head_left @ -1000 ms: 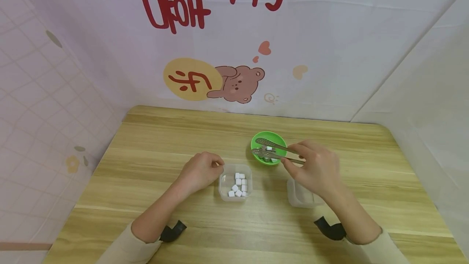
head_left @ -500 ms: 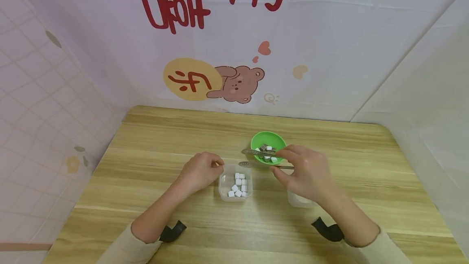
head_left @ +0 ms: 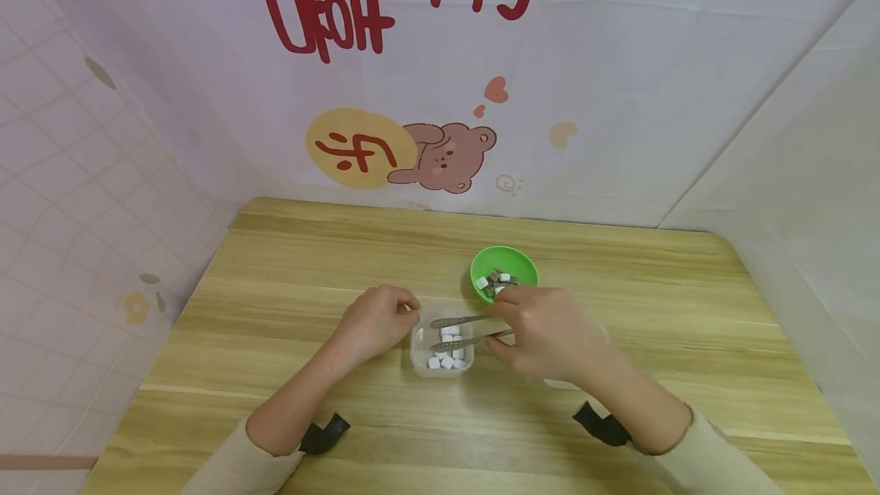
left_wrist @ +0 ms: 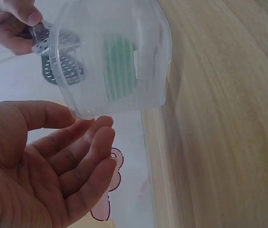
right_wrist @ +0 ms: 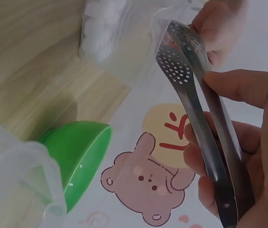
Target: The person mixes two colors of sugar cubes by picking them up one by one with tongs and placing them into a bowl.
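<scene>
My left hand point(head_left: 376, 321) pinches the corner rim of a clear plastic container point(left_wrist: 110, 102) between thumb and fingers. Several small white cubes point(head_left: 447, 363) lie inside that container. A pair of metal tongs point(right_wrist: 198, 109) with perforated tips is gripped in my right hand point(head_left: 550, 331). Over the container, the tongs' two arms stand apart, and I see nothing between the tips. Behind the right hand sits a green bowl point(head_left: 505, 256) with white cubes point(head_left: 482, 283) and grey-brown cubes point(head_left: 494, 275); its front edge is partly hidden by the hand.
A second clear container point(head_left: 560, 384) stands under my right hand and forearm, mostly covered by them. All of it rests on a wood-grain table point(head_left: 330, 243). A printed cloth wall point(head_left: 612, 82) rises along the table's back edge.
My right hand has carried the tongs left and toward me, from above the green bowl to above the container with white cubes. The left hand has stayed put at the rim.
</scene>
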Demonstrator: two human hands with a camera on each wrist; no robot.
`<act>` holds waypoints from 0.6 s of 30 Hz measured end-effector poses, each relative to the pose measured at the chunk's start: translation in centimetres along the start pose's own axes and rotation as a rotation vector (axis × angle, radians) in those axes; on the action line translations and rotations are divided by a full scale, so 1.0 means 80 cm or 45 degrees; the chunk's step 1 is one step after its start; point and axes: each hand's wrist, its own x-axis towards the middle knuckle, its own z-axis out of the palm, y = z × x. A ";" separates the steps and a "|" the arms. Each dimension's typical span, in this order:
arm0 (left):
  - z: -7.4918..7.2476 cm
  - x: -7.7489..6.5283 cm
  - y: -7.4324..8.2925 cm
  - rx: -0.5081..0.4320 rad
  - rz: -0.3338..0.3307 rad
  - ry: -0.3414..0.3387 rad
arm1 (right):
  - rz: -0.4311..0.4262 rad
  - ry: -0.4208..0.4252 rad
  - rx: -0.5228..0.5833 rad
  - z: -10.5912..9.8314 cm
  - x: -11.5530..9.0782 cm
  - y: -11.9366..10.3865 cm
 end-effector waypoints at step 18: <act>0.000 0.000 0.000 -0.016 -0.009 -0.004 | -0.175 -0.317 0.018 0.022 0.031 -0.013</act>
